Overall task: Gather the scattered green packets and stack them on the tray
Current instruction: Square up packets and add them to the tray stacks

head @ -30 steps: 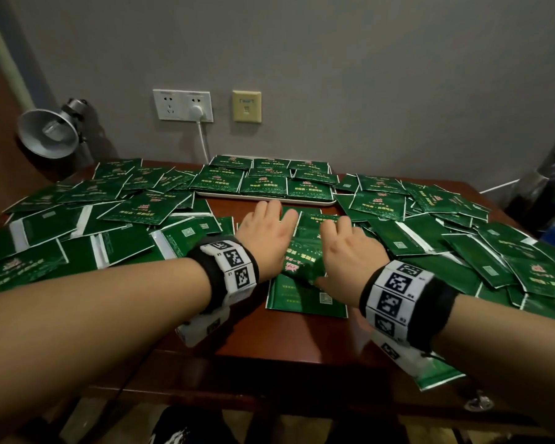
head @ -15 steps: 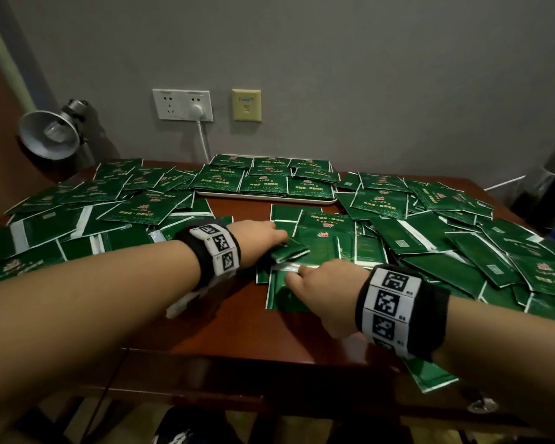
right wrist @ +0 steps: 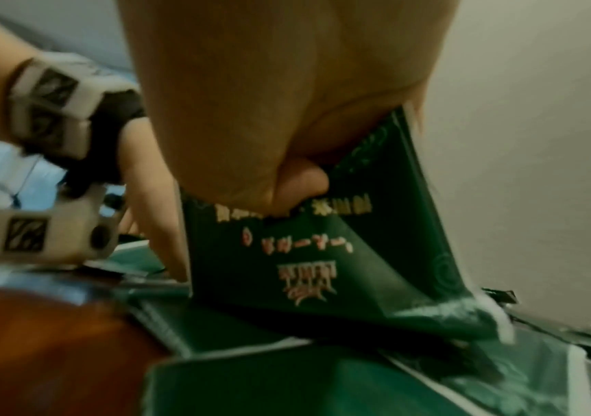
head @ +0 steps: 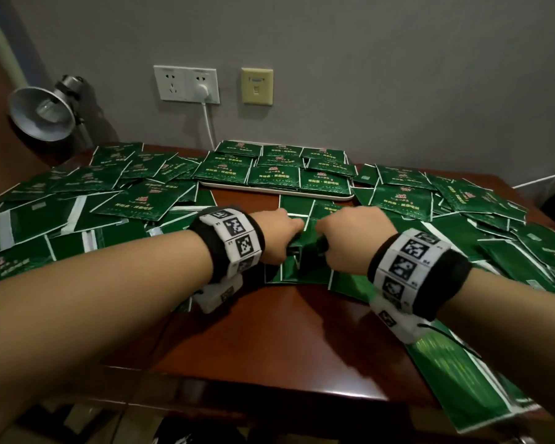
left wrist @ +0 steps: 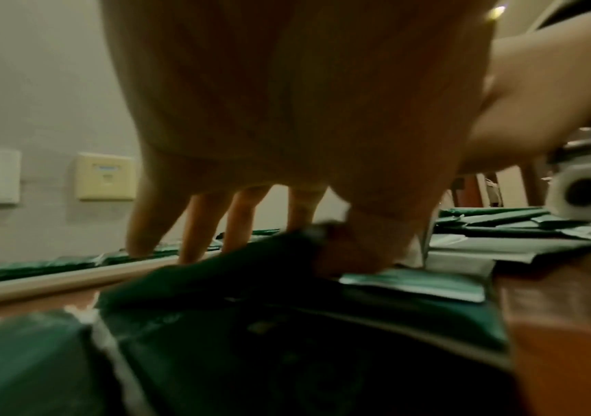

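Observation:
Green packets lie scattered over the brown table (head: 269,341). Between my two hands a small bundle of green packets (head: 305,251) stands on edge at the table's middle. My left hand (head: 289,232) grips its left side; in the left wrist view the thumb (left wrist: 358,247) presses a packet (left wrist: 223,270). My right hand (head: 330,232) grips the right side, its thumb (right wrist: 301,174) curled on a printed packet (right wrist: 322,253). Just beyond the hands, the white tray (head: 225,186) holds rows of packets; its rim (left wrist: 55,281) also shows in the left wrist view.
Loose packets cover the table's left (head: 77,203) and right (head: 462,203); one packet (head: 462,379) overhangs the front right edge. A metal lamp (head: 42,113) stands at the back left. Wall sockets (head: 186,83) with a plugged white cable (head: 209,123) sit behind the tray.
My hands went from lying flat on the packets to drawing them together. They now grip the bundle on edge, closer together and a little farther towards the tray.

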Demonstrator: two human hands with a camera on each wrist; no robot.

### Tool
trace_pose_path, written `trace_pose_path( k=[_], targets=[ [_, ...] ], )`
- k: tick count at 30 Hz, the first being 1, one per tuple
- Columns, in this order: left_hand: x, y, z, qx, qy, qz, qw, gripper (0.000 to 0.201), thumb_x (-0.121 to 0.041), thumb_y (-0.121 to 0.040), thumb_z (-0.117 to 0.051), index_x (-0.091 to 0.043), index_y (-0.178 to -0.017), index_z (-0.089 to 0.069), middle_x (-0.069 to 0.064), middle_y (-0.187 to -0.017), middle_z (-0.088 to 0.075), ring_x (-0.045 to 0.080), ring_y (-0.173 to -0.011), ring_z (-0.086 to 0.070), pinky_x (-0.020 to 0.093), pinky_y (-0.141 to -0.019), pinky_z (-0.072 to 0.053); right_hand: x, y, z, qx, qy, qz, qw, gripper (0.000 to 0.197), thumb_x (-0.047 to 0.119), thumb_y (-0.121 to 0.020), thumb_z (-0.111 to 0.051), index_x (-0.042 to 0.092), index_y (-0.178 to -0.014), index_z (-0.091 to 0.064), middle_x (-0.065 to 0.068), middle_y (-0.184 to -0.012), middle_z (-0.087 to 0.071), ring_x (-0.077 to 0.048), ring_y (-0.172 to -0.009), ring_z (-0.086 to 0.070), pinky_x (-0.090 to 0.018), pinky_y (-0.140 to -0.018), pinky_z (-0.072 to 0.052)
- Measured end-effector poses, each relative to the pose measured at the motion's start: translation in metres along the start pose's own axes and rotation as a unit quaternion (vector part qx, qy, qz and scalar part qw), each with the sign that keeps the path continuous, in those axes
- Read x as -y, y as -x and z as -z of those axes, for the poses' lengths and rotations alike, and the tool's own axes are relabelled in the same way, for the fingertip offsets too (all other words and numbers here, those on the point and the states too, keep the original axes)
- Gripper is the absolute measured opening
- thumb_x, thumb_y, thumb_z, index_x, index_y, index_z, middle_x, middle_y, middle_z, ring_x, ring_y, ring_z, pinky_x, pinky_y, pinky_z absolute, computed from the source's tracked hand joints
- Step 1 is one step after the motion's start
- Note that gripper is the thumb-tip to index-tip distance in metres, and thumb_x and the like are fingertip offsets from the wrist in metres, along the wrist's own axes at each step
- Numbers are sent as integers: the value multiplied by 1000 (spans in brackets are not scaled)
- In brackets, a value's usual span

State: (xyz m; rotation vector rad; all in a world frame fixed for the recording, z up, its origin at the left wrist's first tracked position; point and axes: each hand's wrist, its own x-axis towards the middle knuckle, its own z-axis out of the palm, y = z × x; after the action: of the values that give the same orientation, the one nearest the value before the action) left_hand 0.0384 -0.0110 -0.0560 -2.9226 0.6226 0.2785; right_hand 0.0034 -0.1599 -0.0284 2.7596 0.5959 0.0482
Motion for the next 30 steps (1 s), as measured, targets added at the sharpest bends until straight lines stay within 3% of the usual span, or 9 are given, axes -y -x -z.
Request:
trace_pose_path(
  k=[3,7,10,14,17,21,23,27,30],
  targets=[
    [11,-7,1,-30,22,-24,999,21,-13,-89,-59,-16,-109,-58,7,-110,-54,30,-104,-57,42,-87,-45,-8,-16,-1,58,-88,-43,994,21,33,-81,-52,24,-99,-61,2,-83,-59,-24,-78,-57,-28,-65,-46],
    [31,0,-7,2,160,3,987,20,-6,-79,-55,-26,-79,-60,-6,-120,-55,19,-125,-39,67,-110,0,-12,-35,-20,104,-119,-45,986,33,37,-83,-57,18,-111,-55,-3,-103,-61,-24,-91,-60,-34,-78,-55],
    [39,-2,-7,-77,166,64,981,11,-35,-83,-56,-24,-85,-58,-2,-120,-52,26,-122,-40,57,-107,-26,-14,-43,-25,110,-90,-36,989,42,52,-85,-57,18,-106,-47,-1,-100,-57,-22,-87,-58,-33,-73,-52],
    [37,-12,-10,2,118,217,969,94,-82,-73,-50,-16,-138,-33,15,-138,-39,35,-123,-46,49,-98,-45,-11,-44,-21,169,-73,-18,983,47,53,-92,-51,14,-67,-47,-1,-69,-51,-16,-60,-49,-24,-52,-38],
    [32,-15,-12,52,83,250,963,92,-74,-71,-62,-18,-135,-28,16,-135,-39,37,-123,-45,48,-98,-44,-13,-42,-22,183,-92,-44,978,44,42,-97,-50,14,-63,-48,0,-64,-51,-13,-56,-47,-22,-48,-35],
    [37,-9,-1,79,165,210,960,67,-28,-72,-75,-23,-125,-35,11,-120,-40,32,-108,-48,38,-79,-50,-28,-34,-18,170,-227,-131,950,36,23,-99,-46,8,-69,-59,4,-41,-59,-11,-35,-53,-18,-44,-43],
    [41,-3,2,90,153,169,969,64,-31,-71,-79,-30,-121,-39,6,-116,-42,25,-103,-47,33,-75,-46,-32,-24,-13,190,-209,-123,951,38,24,-100,-44,8,-68,-60,4,-40,-59,-9,-33,-53,-18,-46,-46],
    [39,0,-7,27,128,155,979,61,-53,-68,-78,-26,-110,-44,3,-112,-48,24,-103,-45,34,-81,-42,-27,-10,1,155,14,28,987,5,19,-86,-57,14,-87,-59,-1,-81,-60,-17,-71,-57,-25,-62,-48],
    [38,2,-9,-3,143,152,978,52,-43,-71,-78,-22,-106,-46,5,-112,-51,25,-100,-49,32,-78,-42,-23,-15,-9,53,86,187,977,64,20,-79,-70,20,-134,-37,-2,-139,-42,-23,-125,-42,-35,-97,-46]
  ],
)
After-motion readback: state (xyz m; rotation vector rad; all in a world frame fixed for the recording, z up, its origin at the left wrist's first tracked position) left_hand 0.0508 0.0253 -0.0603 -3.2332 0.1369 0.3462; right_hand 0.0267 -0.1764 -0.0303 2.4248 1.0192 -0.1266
